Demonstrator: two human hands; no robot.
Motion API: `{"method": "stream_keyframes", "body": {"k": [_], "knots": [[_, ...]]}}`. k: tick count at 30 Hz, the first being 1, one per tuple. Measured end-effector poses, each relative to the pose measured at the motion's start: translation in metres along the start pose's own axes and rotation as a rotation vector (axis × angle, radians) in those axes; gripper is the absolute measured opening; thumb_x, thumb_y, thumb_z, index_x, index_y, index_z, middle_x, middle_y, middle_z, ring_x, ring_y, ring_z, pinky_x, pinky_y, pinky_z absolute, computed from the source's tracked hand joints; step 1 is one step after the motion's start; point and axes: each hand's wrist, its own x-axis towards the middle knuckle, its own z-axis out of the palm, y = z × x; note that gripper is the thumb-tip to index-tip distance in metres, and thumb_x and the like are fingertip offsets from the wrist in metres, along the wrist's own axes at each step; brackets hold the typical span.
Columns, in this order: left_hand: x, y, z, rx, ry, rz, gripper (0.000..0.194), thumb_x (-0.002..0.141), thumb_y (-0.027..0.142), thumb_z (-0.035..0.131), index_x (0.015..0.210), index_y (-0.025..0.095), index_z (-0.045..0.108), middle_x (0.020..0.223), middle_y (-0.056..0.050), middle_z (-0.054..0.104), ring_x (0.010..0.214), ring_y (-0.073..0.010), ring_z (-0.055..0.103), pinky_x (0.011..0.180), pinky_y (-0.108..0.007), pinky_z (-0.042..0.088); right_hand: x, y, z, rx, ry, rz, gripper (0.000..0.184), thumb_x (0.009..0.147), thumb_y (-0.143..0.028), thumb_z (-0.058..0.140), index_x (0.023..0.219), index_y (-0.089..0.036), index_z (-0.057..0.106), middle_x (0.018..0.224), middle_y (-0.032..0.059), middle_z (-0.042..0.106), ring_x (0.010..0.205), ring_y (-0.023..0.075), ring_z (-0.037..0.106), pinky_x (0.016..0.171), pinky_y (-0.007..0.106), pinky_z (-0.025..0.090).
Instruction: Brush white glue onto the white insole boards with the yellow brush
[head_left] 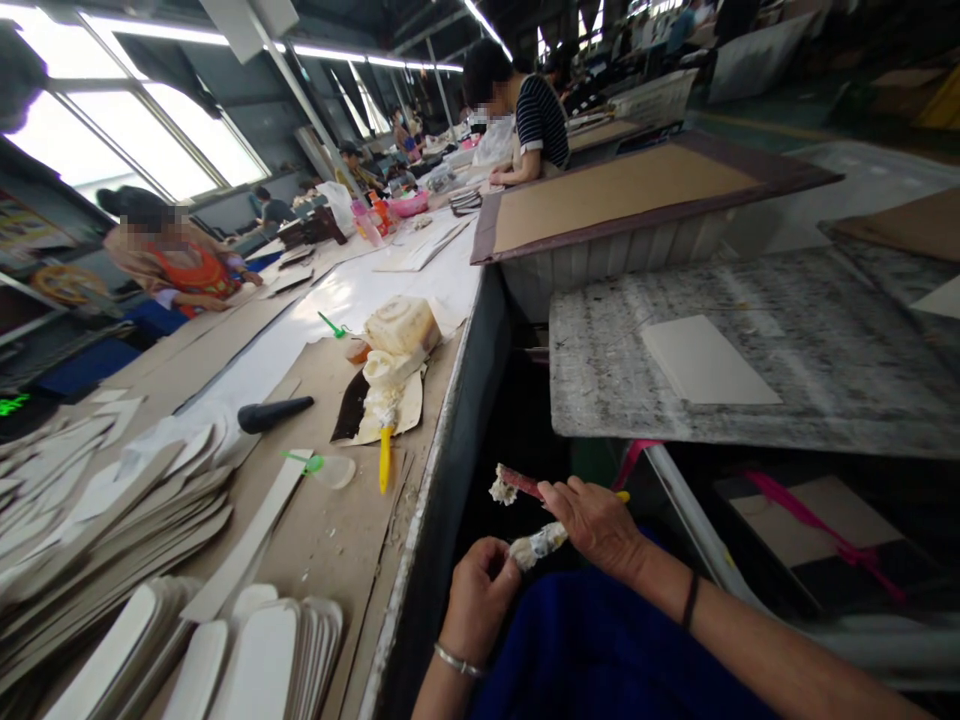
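Over my lap, my right hand [596, 520] is closed around a reddish stick [523, 482] with a pale, crumbly clump on its tip. The same hand also holds a glue brush [538, 545] with a crusted white head; a bit of yellow handle shows past the fingers. My left hand [484, 590], with a metal bracelet at the wrist, pinches the end of the brush head between thumb and fingers. Another yellow-handled brush [385, 460] lies on the bench, its head in thick cream-coloured glue beside a crusted plastic container [403, 325].
Stacked pale strips [259, 660] cover the near left bench [390, 520]. A dark tapered tool [275, 414] and a small clear cup [334, 472] lie further in. On my right is a grey board [750, 350]. Co-workers [536, 120] sit along the bench.
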Motion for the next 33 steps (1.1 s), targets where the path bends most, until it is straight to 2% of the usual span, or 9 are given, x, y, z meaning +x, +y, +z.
{"method": "stream_keyframes", "body": {"k": [6,11,16,20,22,24,26,30,33], "knots": [[0.009,-0.004,0.013,0.268,0.081,-0.002,0.015,0.071,0.017,0.048,0.057,0.02,0.047,0.063,-0.002,0.047,0.062,-0.0164,0.048,0.062,-0.027,0.035,0.006,-0.016,0.001,-0.001,-0.047,0.009,0.022,0.084,-0.004,0.042,0.1,-0.016,0.052,0.069,0.0018,0.058,0.061,0.0149,0.049,0.048,0.028,0.031],[0.026,-0.017,0.014,0.371,0.092,-0.045,0.02,0.071,0.011,0.048,0.055,0.021,0.042,0.064,-0.001,0.048,0.063,-0.0166,0.049,0.063,-0.026,0.035,0.004,-0.035,0.005,0.019,-0.11,0.137,0.023,0.078,-0.001,0.044,0.09,-0.018,0.053,0.069,0.0027,0.06,0.06,0.017,0.05,0.047,0.029,0.035],[0.034,-0.034,0.003,0.35,0.107,-0.133,0.025,0.071,0.006,0.045,0.051,0.021,0.042,0.053,0.001,0.045,0.059,-0.0165,0.05,0.061,-0.027,0.034,-0.008,-0.009,-0.002,0.089,-0.164,0.367,0.03,0.079,0.001,0.04,0.099,-0.019,0.052,0.072,0.0033,0.062,0.064,0.0181,0.054,0.051,0.028,0.037],[0.03,-0.033,0.025,0.181,0.086,-0.111,0.019,0.075,0.015,0.048,0.058,0.018,0.053,0.059,-0.001,0.056,0.061,-0.0159,0.054,0.063,-0.026,0.037,-0.016,0.012,-0.002,0.176,-0.179,0.569,0.026,0.08,-0.005,0.044,0.102,-0.018,0.051,0.076,0.0048,0.063,0.067,0.0185,0.058,0.055,0.027,0.039],[0.029,-0.031,0.04,0.064,0.102,-0.126,0.014,0.069,0.009,0.049,0.068,0.017,0.06,0.07,-0.003,0.062,0.068,-0.0161,0.057,0.066,-0.026,0.04,-0.017,0.011,0.002,0.369,-0.175,0.712,0.024,0.08,-0.013,0.048,0.103,-0.019,0.049,0.078,0.0039,0.063,0.07,0.0181,0.06,0.059,0.026,0.041],[0.03,-0.029,0.049,-0.062,0.133,-0.147,0.027,0.062,0.003,0.048,0.081,0.015,0.063,0.083,-0.006,0.065,0.078,-0.0177,0.059,0.074,-0.027,0.043,-0.016,0.006,0.009,0.708,-0.167,0.892,0.019,0.081,-0.023,0.048,0.101,-0.021,0.049,0.081,0.0026,0.063,0.073,0.018,0.061,0.063,0.026,0.042],[0.031,-0.029,0.052,-0.2,0.149,-0.158,0.029,0.062,0.009,0.051,0.089,0.012,0.063,0.093,-0.01,0.065,0.087,-0.0204,0.06,0.08,-0.029,0.043,-0.015,0.0,0.014,1.026,-0.161,1.03,0.016,0.081,-0.031,0.047,0.093,-0.021,0.05,0.081,0.0016,0.062,0.074,0.018,0.061,0.066,0.028,0.044],[0.032,-0.034,0.052,-0.474,0.091,-0.159,0.038,0.075,0.041,0.047,0.091,0.01,0.063,0.08,-0.012,0.069,0.079,-0.0222,0.063,0.076,-0.032,0.047,-0.011,-0.013,0.019,1.308,-0.182,1.117,0.023,0.078,-0.043,0.047,0.082,-0.02,0.047,0.07,-0.0012,0.059,0.065,0.0164,0.06,0.061,0.028,0.046],[0.037,-0.04,0.056,-0.592,0.098,-0.173,0.035,0.068,0.043,0.054,0.077,0.011,0.065,0.064,-0.008,0.067,0.065,-0.0199,0.06,0.068,-0.031,0.046,-0.007,-0.022,0.02,1.479,-0.206,1.184,0.032,0.075,-0.05,0.049,0.087,-0.019,0.047,0.07,-0.0013,0.06,0.063,0.0166,0.061,0.06,0.029,0.048]]}}
